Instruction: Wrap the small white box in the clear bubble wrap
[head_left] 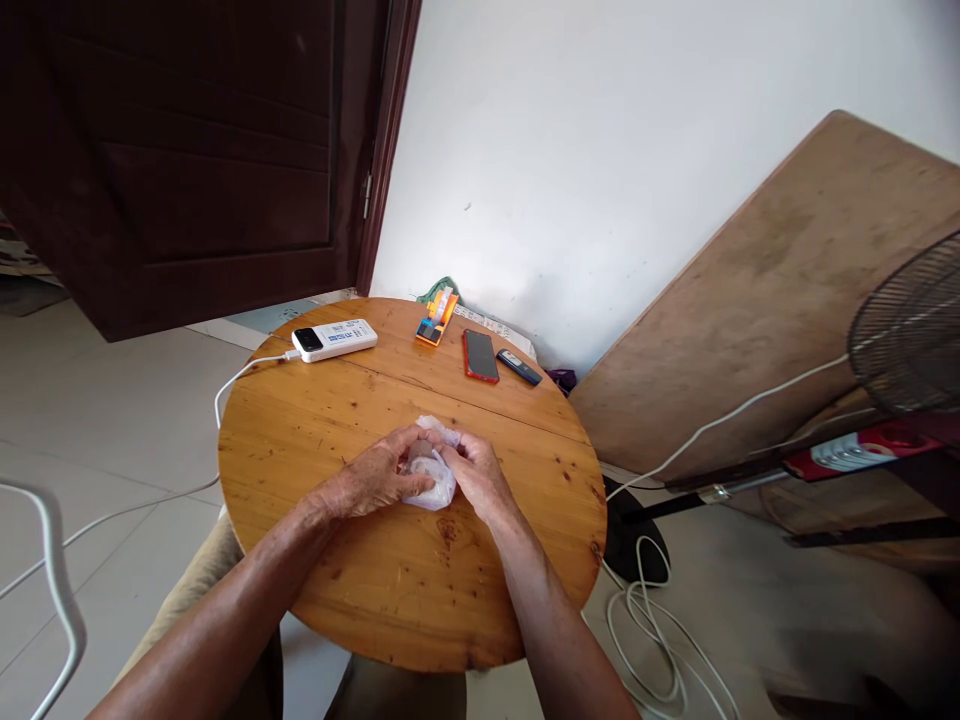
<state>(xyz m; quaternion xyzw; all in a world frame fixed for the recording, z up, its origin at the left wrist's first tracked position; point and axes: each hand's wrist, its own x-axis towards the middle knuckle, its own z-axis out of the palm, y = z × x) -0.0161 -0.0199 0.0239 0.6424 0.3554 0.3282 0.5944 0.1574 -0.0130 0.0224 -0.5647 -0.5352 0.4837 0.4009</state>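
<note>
A crumpled, see-through whitish plastic bag [442,492] sits bunched near the middle of the round wooden table [337,560]. My left hand [379,468] grips it from the left, with thumb and fingers curved around its side. From the right, my right hand [480,475] pinches the bag's upper part, its fingertips close to those of the left. Something pale seems to lie inside the plastic, but I cannot make out what.
At the table's far side lie a white power bank [341,340] with a cable, an orange tape dispenser [436,318], a red-edged phone [480,356] and a small dark device [519,367]. A fan [911,330] and coiled cable [652,640] are at right; a dark door [225,200] stands at left.
</note>
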